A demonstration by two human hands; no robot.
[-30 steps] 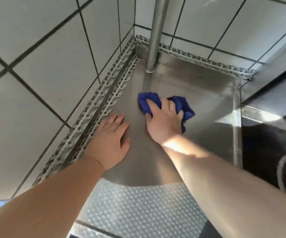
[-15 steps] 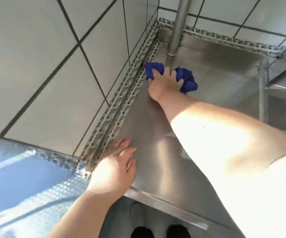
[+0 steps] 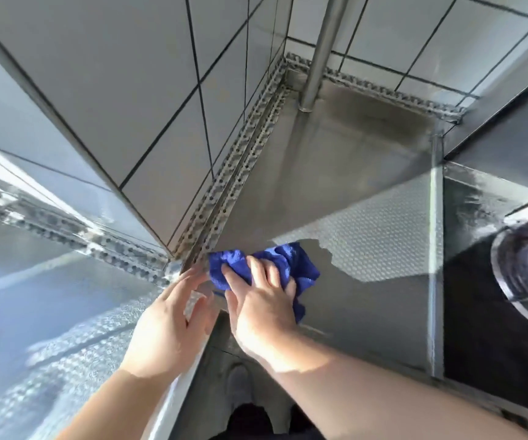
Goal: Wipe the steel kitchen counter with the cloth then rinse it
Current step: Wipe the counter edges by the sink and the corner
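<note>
At the near edge of the steel worktop, the blue cloth is pressed down under the right hand; its fingers are spread and slightly curled over the bunched fabric, so the cloth is held against the steel rather than lifted. Half a second ago the same hand and cloth were far back, beside the upright steel post in the far corner (the stroke has been drawn the whole way toward the body along the left side). The left hand is laid on the near left corner of the worktop, just beside the cloth, its fingers straight and loosely apart, nothing being gripped; it has been shifted only a little along that edge.

Along the left, the perforated metal strip at the foot of the tiled wall is followed by the wiped lane. Farther back the steel appears dull and streaked around the post.

It is judged that one pass along the wall side has been completed, that the right part of the worktop is still to be wiped, and that rinsing has not yet been reached.
</note>
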